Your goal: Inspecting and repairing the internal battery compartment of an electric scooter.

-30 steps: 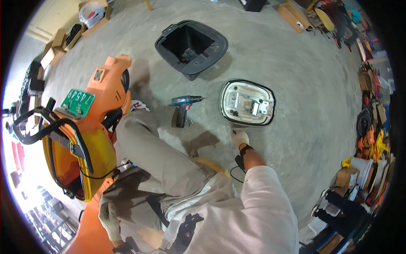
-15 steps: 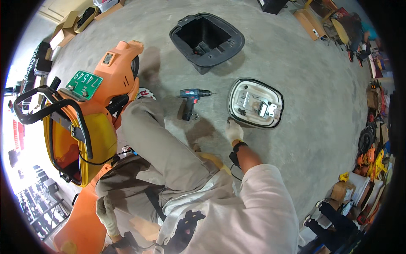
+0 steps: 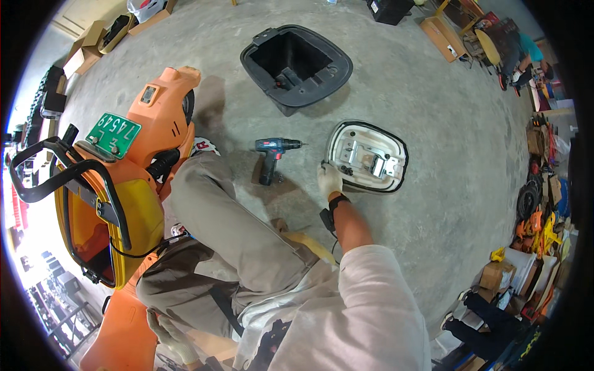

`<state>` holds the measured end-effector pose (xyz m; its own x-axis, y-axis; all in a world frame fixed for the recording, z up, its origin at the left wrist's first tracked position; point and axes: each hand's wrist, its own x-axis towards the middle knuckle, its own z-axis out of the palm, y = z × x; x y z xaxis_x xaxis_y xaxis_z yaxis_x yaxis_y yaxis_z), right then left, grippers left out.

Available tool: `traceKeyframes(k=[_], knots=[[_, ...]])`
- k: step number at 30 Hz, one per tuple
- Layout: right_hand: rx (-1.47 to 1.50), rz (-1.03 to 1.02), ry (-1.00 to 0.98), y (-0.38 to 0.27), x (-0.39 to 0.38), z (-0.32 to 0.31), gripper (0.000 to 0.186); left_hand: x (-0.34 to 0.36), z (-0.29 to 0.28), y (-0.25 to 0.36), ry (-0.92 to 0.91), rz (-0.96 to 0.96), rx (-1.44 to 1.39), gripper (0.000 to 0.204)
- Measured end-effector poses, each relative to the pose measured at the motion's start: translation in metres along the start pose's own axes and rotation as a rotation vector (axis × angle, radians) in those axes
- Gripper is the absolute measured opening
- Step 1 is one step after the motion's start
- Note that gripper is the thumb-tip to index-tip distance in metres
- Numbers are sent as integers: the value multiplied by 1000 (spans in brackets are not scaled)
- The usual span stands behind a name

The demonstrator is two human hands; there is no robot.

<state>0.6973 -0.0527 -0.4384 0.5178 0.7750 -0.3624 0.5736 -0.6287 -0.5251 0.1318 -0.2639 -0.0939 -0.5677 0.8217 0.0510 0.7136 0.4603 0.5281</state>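
My gloved right hand (image 3: 330, 179) reaches forward, its fingers curled at the near-left rim of an upturned scooter seat (image 3: 387, 146). The seat lies on the floor, showing its white underside, dark edge and metal bracket. My left hand (image 3: 172, 337), also gloved, is low at the left beside my leg, fingers stretched out and holding nothing. To the left of the seat lies a cordless drill (image 3: 270, 156) with small screws (image 3: 279, 178) by its grip. Farther off stands a black storage bucket (image 3: 315, 93), its opening facing up.
An orange scooter (image 3: 162, 114) with a green plate (image 3: 113, 136), black rail (image 3: 46, 176) and yellow box (image 3: 139, 222) lies close on my left. Parts and boxes (image 3: 497, 276) line the right side. Another person (image 3: 529, 52) is at the far right.
My right hand has moved forward and up to the seat's left rim. The left hand's fingers have spread out. The view has shifted slightly; seat, drill and bucket stay put.
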Motion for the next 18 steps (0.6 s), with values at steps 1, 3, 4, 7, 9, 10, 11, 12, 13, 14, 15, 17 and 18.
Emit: traceKeyframes(k=[1,3,4,7,9,10,11,12,13,14,15,17,18], knots=[[-6,-39,37,-2,5,5,34,-4,3,1,-5,16,-86,51],[30,14,83,-3,11,11,35,-9,8,3,-56,14,-170,56],[46,13,75,-2,10,13,35,-11,12,4,-63,11,-169,56],[53,37,77,1,7,14,36,-13,26,7,-30,38,-171,56],[74,25,40,1,-2,16,36,-13,36,11,18,86,-18,55],[48,60,13,0,-6,18,36,-12,40,13,9,104,-31,55],[89,75,-15,-2,-12,19,36,-12,43,16,38,176,-32,54],[125,47,-9,-5,-16,21,36,-12,45,18,61,238,-34,54],[119,31,-25,-8,-20,23,37,-12,46,20,67,249,-33,54],[90,44,-35,-11,-22,23,37,-13,46,22,63,220,-3,54],[116,18,-38,-13,-24,22,37,-13,45,23,60,176,14,54],[158,108,-7,-13,-26,15,39,-14,44,24,55,175,49,53],[173,114,-1,-12,-26,10,39,-13,45,23,49,152,58,53]])
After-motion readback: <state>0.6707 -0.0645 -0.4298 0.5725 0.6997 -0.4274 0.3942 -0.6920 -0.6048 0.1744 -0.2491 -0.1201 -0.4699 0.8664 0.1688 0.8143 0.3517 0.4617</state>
